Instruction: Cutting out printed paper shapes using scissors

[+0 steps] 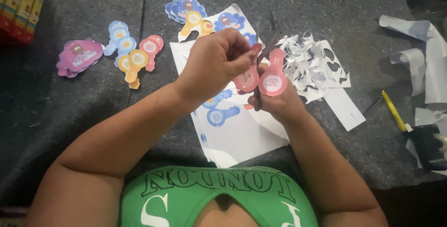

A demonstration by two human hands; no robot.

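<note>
While both hands meet above the worktop, we record the left hand point(215, 64) curled into a closed fist, its fingertips pinched on the pink paddle-shaped cut-outs point(260, 79), which are still joined as a pair. The right hand point(274, 103) sits just below and slightly to the right of them, closed around the handles of a pair of dark scissors point(259, 76); most of that grip is hidden behind the paper, so we cannot tell how far the blades stand apart.

We judge the governing relation as follows. The scissors run up and away from the right hand, their long axis close to vertical in the head view, and they pass between the two pink pieces. The cut-outs lie directly above the right hand and to the right of the left fist, touching both. Their handles point up and away from the body, the round ends nearer the right hand. The left hand is the one that carries the paper; the right hand carries only the tool.

Moving outward, a stack of printed white sheets point(235, 136) lies beneath both wrists. To the right of the right hand we note a heap of white paper offcuts point(309, 64), and well beyond it a yellow-handled tool point(393, 110). To the left of the left hand, well apart, lie finished coloured cut-outs point(135, 52) and a purple cloud-shaped piece point(79, 57) on the grey felt worktop point(70, 115).
</note>
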